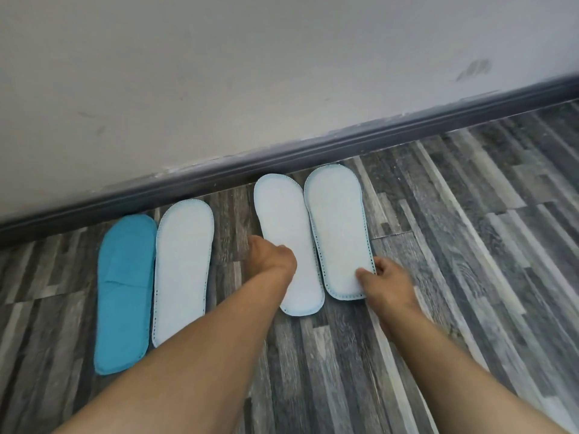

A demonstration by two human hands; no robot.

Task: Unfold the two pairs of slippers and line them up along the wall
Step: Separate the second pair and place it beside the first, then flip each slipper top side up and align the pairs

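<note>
Several flat slippers lie side by side on the floor, toes toward the wall. The leftmost slipper [123, 289] shows its teal upper. The second slipper [183, 274] lies pale sole up. The third slipper [286, 233] also shows its pale sole, and my left hand [272, 261] rests curled on its left edge at mid-length. My right hand [387, 281] pinches the heel's right edge of the fourth slipper [336, 227], which overlaps the third one slightly.
A dark grey skirting board [313, 155] runs along the foot of the white wall [250, 73], slanting up to the right. The floor [454, 245] is grey wood-look planks, with bare stretch to the right of the slippers.
</note>
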